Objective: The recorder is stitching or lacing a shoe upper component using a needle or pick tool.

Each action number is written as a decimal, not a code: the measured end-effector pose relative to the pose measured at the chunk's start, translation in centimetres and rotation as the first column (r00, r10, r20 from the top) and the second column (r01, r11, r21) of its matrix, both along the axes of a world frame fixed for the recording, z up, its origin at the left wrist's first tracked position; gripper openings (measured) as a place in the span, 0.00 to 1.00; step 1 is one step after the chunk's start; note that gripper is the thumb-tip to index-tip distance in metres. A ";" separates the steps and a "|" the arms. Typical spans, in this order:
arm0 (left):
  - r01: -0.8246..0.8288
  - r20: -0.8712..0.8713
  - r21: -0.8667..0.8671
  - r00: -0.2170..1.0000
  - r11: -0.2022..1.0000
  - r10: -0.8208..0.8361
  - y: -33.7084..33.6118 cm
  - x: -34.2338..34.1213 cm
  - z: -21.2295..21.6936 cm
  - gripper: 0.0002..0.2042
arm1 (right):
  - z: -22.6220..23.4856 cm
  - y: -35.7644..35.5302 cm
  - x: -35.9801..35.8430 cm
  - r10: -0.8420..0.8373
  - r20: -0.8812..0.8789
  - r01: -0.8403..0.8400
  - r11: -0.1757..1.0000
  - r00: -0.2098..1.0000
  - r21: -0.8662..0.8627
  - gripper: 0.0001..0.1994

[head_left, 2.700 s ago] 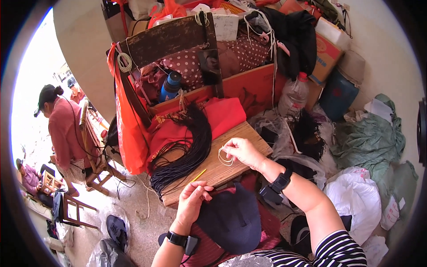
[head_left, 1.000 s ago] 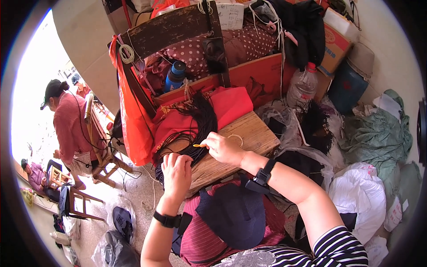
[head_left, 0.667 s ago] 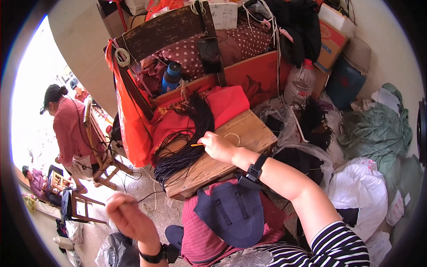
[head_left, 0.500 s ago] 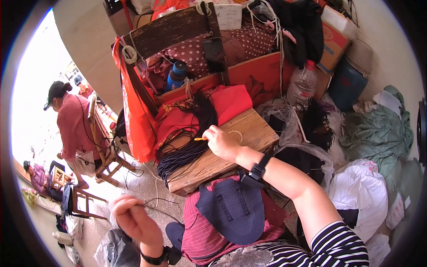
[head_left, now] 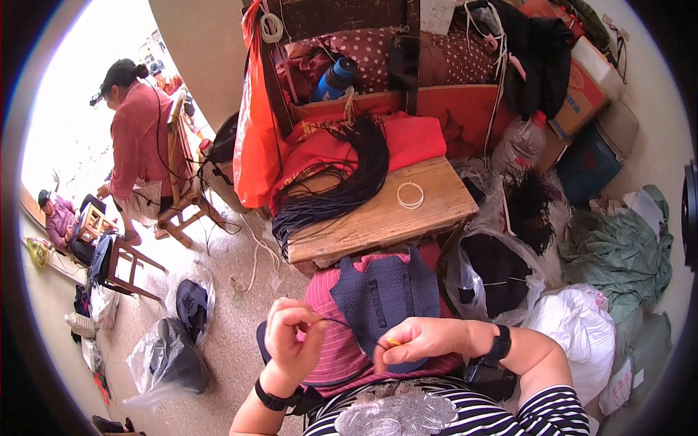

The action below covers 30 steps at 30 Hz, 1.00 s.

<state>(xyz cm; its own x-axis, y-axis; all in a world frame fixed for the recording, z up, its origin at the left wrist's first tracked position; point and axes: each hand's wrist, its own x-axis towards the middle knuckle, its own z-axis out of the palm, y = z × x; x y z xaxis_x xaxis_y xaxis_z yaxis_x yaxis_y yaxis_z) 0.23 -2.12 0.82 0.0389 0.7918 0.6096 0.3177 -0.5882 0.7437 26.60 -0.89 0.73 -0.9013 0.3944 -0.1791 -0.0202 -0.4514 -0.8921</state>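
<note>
My left hand (head_left: 294, 338) is raised over my lap, thumb and forefinger pinching a thin dark cord (head_left: 336, 320). The cord runs across toward my right hand (head_left: 425, 341), whose closed fingers hold a small yellow-ended tool (head_left: 393, 341); its tip is too small to make out. Under and beyond the hands, a dark blue knitted piece (head_left: 389, 294) shaped like a shoe upper lies on a red striped cloth (head_left: 326, 291) over my lap. Past it, a thick bundle of black cords (head_left: 334, 203) drapes over a wooden bench (head_left: 429, 192).
A cream ring of cord (head_left: 410, 195) lies on the bench, beside red cloth (head_left: 414, 134). An orange bag (head_left: 256, 138) hangs at its left. Plastic bags (head_left: 178, 356) sit on the floor. A white sack (head_left: 571, 327) stands at right. A person in pink (head_left: 138, 145) stands at left.
My right hand has drawn back from the bench to my lap with the yellow-ended tool. My left hand has come inward from the left. The view has shifted.
</note>
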 end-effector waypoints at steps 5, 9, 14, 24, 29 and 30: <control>-0.159 -0.115 -0.009 0.981 0.987 0.157 -0.7 -2.5 -2.3 0.10 | -0.8 -0.8 4.1 -0.170 0.196 0.124 0.966 0.966 0.227 0.15; -0.185 -0.294 -0.135 0.946 0.973 0.138 -0.6 -2.9 -4.4 0.11 | -2.6 -1.1 5.3 -0.339 0.241 0.254 0.911 0.909 0.325 0.16; -0.010 -0.549 0.075 0.834 0.997 0.050 0.2 0.0 -1.5 0.14 | -2.7 -1.4 4.3 -0.363 0.237 0.232 0.865 0.901 0.444 0.14; 0.446 -0.020 -0.495 0.852 0.746 -0.523 -0.2 4.8 -1.7 0.11 | -0.8 -2.4 1.1 -0.540 0.088 -0.210 -0.169 0.837 0.963 0.09; 0.436 -0.093 -0.314 0.870 0.843 -0.484 -0.5 3.3 -3.0 0.07 | 0.5 -0.9 2.7 -0.491 0.169 -0.059 0.232 0.854 0.971 0.06; 0.420 -0.101 -0.307 0.878 0.854 -0.467 -0.4 3.3 -3.2 0.07 | 0.7 -0.7 3.2 -0.478 0.161 -0.059 0.220 0.864 0.974 0.06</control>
